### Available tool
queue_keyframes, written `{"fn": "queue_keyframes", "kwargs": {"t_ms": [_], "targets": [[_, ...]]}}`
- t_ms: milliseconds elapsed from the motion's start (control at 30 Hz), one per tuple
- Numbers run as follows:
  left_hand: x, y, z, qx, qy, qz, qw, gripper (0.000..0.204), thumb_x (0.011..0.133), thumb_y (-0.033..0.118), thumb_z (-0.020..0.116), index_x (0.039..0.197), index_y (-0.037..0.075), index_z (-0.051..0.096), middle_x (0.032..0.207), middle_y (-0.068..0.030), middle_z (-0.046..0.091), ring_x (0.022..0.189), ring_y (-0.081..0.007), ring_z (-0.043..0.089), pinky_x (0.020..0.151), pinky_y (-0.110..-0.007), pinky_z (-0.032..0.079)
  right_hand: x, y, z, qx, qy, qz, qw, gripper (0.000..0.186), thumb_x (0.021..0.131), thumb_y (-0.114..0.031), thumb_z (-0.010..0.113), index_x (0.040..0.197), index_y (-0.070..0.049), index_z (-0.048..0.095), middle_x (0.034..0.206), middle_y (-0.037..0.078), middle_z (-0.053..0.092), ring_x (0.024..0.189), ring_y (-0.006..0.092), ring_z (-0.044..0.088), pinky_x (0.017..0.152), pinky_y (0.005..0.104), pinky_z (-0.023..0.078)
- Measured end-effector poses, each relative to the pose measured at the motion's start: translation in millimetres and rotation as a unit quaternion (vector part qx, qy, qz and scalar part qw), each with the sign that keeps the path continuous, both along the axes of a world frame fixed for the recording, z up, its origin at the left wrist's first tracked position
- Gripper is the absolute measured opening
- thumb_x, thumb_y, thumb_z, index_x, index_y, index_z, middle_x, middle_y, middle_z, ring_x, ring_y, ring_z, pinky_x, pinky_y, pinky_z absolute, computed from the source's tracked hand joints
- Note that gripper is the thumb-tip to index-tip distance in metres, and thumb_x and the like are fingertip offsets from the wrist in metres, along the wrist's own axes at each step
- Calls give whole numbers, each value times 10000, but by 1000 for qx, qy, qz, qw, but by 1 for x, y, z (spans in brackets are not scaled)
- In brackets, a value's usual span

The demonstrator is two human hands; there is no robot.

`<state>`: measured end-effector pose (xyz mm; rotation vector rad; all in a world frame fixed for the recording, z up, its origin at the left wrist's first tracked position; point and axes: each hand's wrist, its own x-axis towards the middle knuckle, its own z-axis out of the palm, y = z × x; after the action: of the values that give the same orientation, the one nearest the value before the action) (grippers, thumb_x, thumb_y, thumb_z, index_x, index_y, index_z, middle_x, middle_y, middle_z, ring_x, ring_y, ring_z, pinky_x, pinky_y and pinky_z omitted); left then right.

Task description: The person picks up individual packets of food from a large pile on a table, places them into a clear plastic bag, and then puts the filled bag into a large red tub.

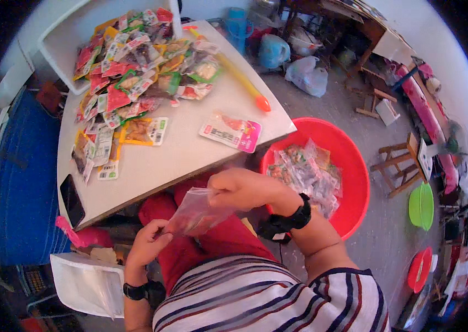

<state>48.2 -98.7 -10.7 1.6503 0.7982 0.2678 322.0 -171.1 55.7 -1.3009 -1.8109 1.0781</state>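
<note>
Over my lap I hold a clear plastic bag (194, 212) with something dark reddish in its lower part. My left hand (147, 242) pinches its lower left corner, and my right hand (245, 189) grips the upper right edge with curled fingers. Just beyond, a flat pink and white food packet (230, 133) lies alone near the table's right corner. A big heap of small food packets (134, 72) in red, yellow and green covers the far left of the table and spills from a white foam box (59, 47).
A red basin (355, 182) with filled clear bags (308, 171) stands right of the white table (173, 160). On the table lie a black phone (72, 200) and a long yellow-orange tube (239, 80). Another white foam box (87, 282) sits at my left. Wooden stools (402, 163) stand farther right.
</note>
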Motion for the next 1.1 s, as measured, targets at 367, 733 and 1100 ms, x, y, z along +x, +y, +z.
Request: {"fn": "queue_keyframes", "kwargs": {"t_ms": [367,733,1100], "targets": [[-9,10,-76,-19,51,111,992,199,743,60,515,936,16,497,833,-26,528,763,-89,487,678,-217,401,122,-93,-50,-78,-90,-252,960,184,719,-201,531,748,-20,544,678,82,537,642,152,510,571,284,399],[-10,17,-99,62,92,142,984,178,751,115,525,895,11,509,802,-21,518,737,-95,472,670,-213,385,177,-205,-251,-224,-152,-525,807,97,712,-112,502,695,-20,527,615,47,544,565,108,511,505,258,420],[-5,14,-92,84,91,137,983,167,755,95,517,901,14,503,806,-21,510,742,-93,464,671,-207,379,185,-246,-323,-210,-202,-569,769,156,707,-152,469,675,-3,497,592,156,526,514,251,521,484,350,413]]}}
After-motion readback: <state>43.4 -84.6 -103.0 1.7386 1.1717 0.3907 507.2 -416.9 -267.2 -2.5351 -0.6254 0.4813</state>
